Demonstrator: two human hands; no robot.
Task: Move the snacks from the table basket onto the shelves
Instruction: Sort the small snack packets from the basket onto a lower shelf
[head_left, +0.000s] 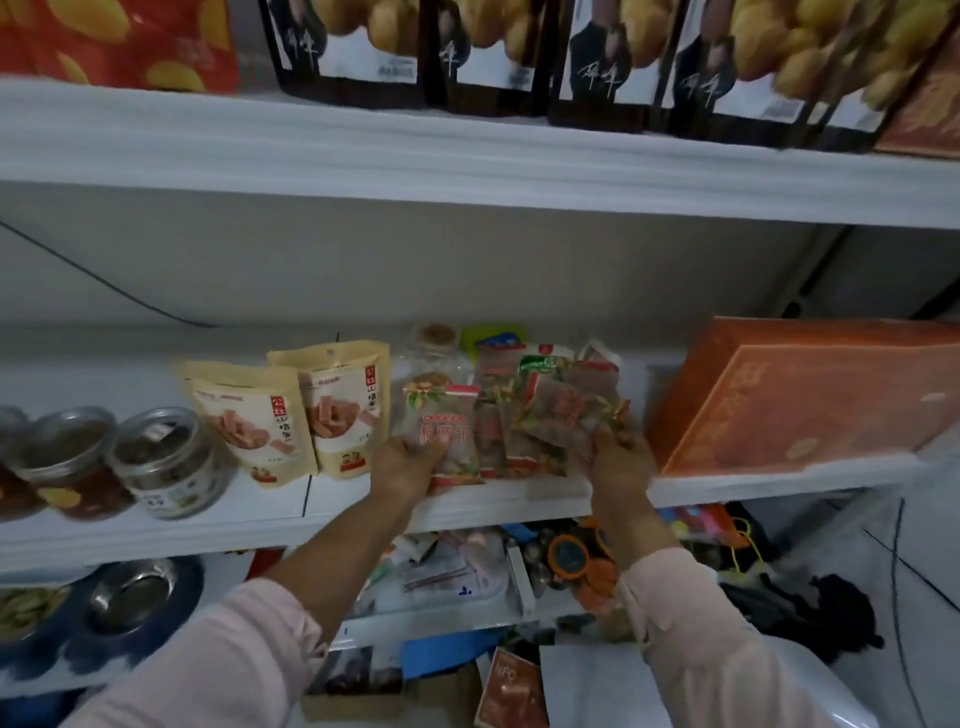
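Two beige stand-up pouches (260, 421) were counted on the middle shelf (156, 525). Three clear jars (166, 462) were counted at its left end, the outermost cut by the frame edge. One large orange box (789, 400) was recorded at the right. On the top shelf (467, 161), at least four black-edged bags (478, 57) and one red bag (114, 41) were counted. The small snack packets (498, 415) are heaped and overlapped; no exact number could be taken.

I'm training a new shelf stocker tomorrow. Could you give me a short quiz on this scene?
1. True or false: the orange box lies right of the two beige pouches.
2. The left hand grips: A a jar; B a red-labelled clear packet; C a pouch.
3. What does the right hand hold?
Key: 1 true; 2 B; 3 a bunch of small packets.
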